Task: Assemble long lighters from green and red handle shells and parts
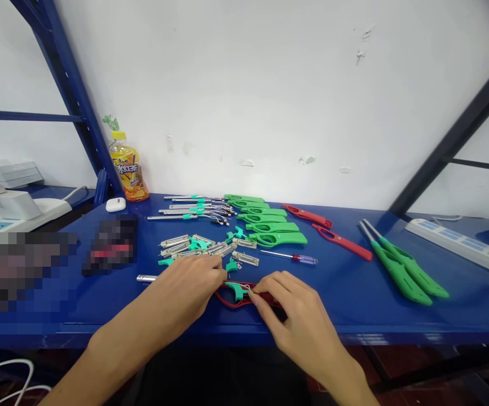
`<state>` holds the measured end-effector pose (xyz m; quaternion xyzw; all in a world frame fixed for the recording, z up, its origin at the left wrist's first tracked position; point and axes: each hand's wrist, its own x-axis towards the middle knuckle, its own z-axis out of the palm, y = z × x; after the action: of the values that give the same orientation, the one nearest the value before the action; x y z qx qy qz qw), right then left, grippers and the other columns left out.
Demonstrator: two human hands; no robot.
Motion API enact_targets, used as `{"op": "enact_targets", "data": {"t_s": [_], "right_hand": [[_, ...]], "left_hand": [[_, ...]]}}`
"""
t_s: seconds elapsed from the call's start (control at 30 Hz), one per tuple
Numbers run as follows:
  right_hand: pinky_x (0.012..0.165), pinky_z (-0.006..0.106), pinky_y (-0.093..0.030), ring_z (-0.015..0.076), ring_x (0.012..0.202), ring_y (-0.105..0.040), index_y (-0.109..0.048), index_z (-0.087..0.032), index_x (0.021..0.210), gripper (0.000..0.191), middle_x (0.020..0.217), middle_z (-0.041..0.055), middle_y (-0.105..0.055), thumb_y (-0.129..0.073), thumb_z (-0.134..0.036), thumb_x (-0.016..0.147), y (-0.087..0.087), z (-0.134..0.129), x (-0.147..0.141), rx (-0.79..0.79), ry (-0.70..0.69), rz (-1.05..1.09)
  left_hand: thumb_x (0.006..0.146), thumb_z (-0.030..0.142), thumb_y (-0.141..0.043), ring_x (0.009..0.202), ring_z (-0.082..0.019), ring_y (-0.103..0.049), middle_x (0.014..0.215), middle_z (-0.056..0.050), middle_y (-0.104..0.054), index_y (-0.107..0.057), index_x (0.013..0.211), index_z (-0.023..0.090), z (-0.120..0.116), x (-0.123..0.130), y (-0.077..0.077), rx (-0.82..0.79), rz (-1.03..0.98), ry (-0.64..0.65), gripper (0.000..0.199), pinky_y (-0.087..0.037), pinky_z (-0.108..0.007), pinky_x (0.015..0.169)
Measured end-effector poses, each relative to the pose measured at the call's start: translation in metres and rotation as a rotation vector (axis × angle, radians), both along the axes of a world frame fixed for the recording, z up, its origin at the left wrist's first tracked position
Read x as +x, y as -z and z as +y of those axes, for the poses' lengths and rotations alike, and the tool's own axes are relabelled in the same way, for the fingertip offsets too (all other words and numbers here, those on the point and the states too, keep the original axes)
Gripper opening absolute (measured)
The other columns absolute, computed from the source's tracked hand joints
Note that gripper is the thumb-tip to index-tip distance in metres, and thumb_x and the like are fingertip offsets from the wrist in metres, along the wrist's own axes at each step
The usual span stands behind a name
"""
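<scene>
Near the front edge of the blue table lies a red lighter shell (232,305) with a teal trigger (238,290) and a thin pale wire (246,287) inside. A metal tube (146,278) sticks out to its left, partly under my left hand (197,274). My left hand is closed at the shell's upper left, and what its fingertips pinch is hidden. My right hand (289,299) pinches the wire beside the trigger, thumb and index finger nearly together. Behind my hands lie several clear fuel tanks (245,258) and loose teal triggers (231,265).
Several metal tubes with wires (172,217), green shells (276,239), red shells (343,242) and a screwdriver (305,259) lie behind. Two green lighters (400,270) and a power strip (464,242) are right. A bottle (129,172) and white case (115,204) stand back left.
</scene>
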<state>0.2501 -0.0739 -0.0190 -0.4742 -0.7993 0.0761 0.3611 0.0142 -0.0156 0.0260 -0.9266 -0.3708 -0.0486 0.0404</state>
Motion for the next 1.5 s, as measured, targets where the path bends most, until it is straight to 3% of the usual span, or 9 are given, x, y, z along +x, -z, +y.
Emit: {"op": "enact_targets", "data": {"t_s": [0.47,0.83,1.5], "right_hand": [[0.078,0.036,-0.044,0.021,0.085,-0.064,-0.065,-0.026,0.098,0.014,0.097,-0.0016,-0.072,-0.062,-0.026,0.111,0.0018,0.0011,0.0,0.007,-0.003,0.005],[0.08,0.036,-0.045,0.0212,0.086,-0.065,-0.065,-0.027,0.098,0.013,0.097,-0.0021,-0.073,-0.062,-0.025,0.111,0.004,0.0009,0.0011,0.027,0.0,0.004],[0.078,0.036,-0.044,0.0209,0.084,-0.064,-0.065,-0.026,0.097,0.015,0.096,-0.0015,-0.072,-0.061,-0.026,0.112,0.0027,0.0025,0.0002,0.035,-0.003,-0.001]], "left_hand": [[0.103,0.009,-0.053,0.077,-0.028,-0.072,0.099,-0.007,-0.071,-0.066,0.099,0.021,-0.0015,0.0032,0.0042,0.131,0.088,-0.039,0.018,-0.042,-0.037,0.061],[0.098,0.01,-0.046,0.079,-0.026,-0.063,0.093,-0.004,-0.065,-0.051,0.094,0.024,-0.0077,0.0053,-0.0007,-0.065,-0.21,-0.11,0.015,-0.04,-0.037,0.068],[0.094,0.01,-0.047,0.084,-0.027,-0.059,0.094,-0.005,-0.062,-0.044,0.087,0.025,-0.006,0.0093,-0.0018,-0.118,-0.253,-0.149,0.017,-0.038,-0.038,0.071]]}}
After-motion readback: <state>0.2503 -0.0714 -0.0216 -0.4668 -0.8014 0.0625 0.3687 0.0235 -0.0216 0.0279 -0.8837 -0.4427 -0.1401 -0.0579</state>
